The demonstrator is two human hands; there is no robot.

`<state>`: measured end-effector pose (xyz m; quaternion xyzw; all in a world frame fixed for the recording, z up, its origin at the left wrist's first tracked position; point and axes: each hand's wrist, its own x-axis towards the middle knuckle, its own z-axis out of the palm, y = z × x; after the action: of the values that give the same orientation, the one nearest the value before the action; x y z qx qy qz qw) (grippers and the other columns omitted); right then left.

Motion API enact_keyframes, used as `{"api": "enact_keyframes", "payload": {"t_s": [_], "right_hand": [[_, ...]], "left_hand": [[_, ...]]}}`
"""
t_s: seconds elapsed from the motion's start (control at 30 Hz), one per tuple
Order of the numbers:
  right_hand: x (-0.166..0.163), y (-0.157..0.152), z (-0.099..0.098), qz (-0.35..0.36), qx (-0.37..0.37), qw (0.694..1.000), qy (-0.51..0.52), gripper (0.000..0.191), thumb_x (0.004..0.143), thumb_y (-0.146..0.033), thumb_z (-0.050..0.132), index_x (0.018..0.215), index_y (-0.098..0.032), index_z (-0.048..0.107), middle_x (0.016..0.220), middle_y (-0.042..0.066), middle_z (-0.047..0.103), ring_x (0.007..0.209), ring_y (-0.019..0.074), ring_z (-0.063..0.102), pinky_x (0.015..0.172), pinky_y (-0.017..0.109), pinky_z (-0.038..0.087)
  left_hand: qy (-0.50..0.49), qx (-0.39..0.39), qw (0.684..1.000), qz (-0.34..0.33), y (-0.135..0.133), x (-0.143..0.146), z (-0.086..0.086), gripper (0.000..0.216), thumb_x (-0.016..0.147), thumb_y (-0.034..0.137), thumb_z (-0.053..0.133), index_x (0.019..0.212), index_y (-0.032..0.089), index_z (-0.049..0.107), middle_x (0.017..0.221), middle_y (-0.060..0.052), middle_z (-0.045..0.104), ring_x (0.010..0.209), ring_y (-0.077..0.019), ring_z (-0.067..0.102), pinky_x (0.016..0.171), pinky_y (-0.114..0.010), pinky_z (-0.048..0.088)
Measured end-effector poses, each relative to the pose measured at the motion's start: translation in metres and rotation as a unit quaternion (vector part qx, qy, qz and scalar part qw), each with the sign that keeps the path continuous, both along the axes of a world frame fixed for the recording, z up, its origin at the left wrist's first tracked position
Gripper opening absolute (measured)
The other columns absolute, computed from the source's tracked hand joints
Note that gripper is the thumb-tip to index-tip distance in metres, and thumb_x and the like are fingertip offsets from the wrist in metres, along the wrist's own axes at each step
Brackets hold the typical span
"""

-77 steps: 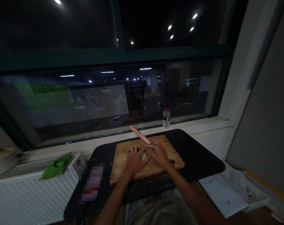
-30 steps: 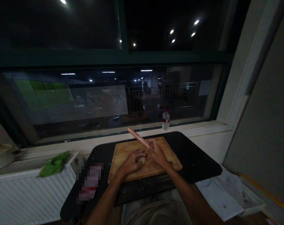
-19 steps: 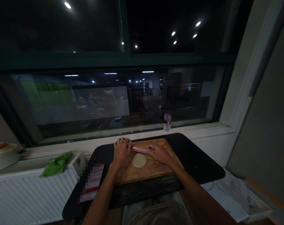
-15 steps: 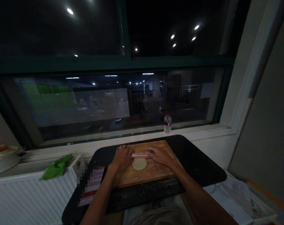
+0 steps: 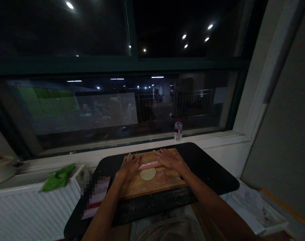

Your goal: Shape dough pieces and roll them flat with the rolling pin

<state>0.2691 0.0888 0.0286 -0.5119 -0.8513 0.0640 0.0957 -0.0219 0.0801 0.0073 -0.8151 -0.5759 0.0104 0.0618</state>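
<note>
A flat round piece of pale dough [image 5: 147, 174] lies on a wooden cutting board [image 5: 157, 184]. A thin pink rolling pin [image 5: 148, 164] lies crosswise at the dough's far edge. My left hand [image 5: 129, 164] rests flat, fingers stretched out, on the pin's left end. My right hand [image 5: 168, 159] lies flat with spread fingers on the pin's right end. The board sits on a black tabletop [image 5: 212, 174].
A small water bottle [image 5: 178, 130] stands on the windowsill behind the board. A blurred packet [image 5: 96, 197] lies on the table's left. A green cloth [image 5: 58, 173] lies on the white radiator, a bowl [image 5: 0, 167] further left. Papers [image 5: 258, 214] lie at the right.
Earlier both hands pressed the dough while the right held the pin upright. The pin was then laid down across the board, and both palms now lie flat on its ends.
</note>
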Motion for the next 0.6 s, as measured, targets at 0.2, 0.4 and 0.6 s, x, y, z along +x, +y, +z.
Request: {"api": "enact_keyframes", "payload": {"t_s": [0.2,0.4,0.6], "right_hand": [[-0.006,-0.012,0.000,-0.072,-0.029,0.997,0.029,0.076,0.110,-0.038,0.043,0.180,-0.015,0.025,0.181,0.016,0.036,0.168,0.0342,0.033,0.137,0.051,0.024],[-0.006,-0.021,-0.007,-0.103,-0.028,0.992,0.062,0.075,0.111,-0.042,0.036,0.178,-0.008,0.029,0.180,0.016,0.036,0.169,0.0324,0.031,0.139,0.047,0.022],[-0.011,-0.025,-0.019,-0.109,0.072,0.987,0.095,0.066,0.108,-0.031,0.041,0.172,-0.014,0.046,0.172,0.015,0.052,0.164,0.0309,0.041,0.137,0.047,0.028]], "left_hand": [[-0.014,0.033,0.999,0.011,-0.015,0.004,0.000,0.060,0.108,0.053,0.049,0.161,0.027,0.057,0.164,-0.018,0.058,0.164,-0.0446,0.035,0.129,-0.064,0.035],[-0.024,0.051,0.998,0.017,-0.030,0.009,0.002,0.058,0.110,0.041,0.045,0.165,0.024,0.054,0.165,-0.018,0.057,0.160,-0.0422,0.041,0.127,-0.062,0.039],[-0.017,0.066,0.997,0.031,-0.050,0.009,-0.001,0.056,0.111,0.025,0.038,0.164,0.022,0.054,0.165,-0.019,0.059,0.159,-0.0408,0.046,0.122,-0.057,0.050]]}}
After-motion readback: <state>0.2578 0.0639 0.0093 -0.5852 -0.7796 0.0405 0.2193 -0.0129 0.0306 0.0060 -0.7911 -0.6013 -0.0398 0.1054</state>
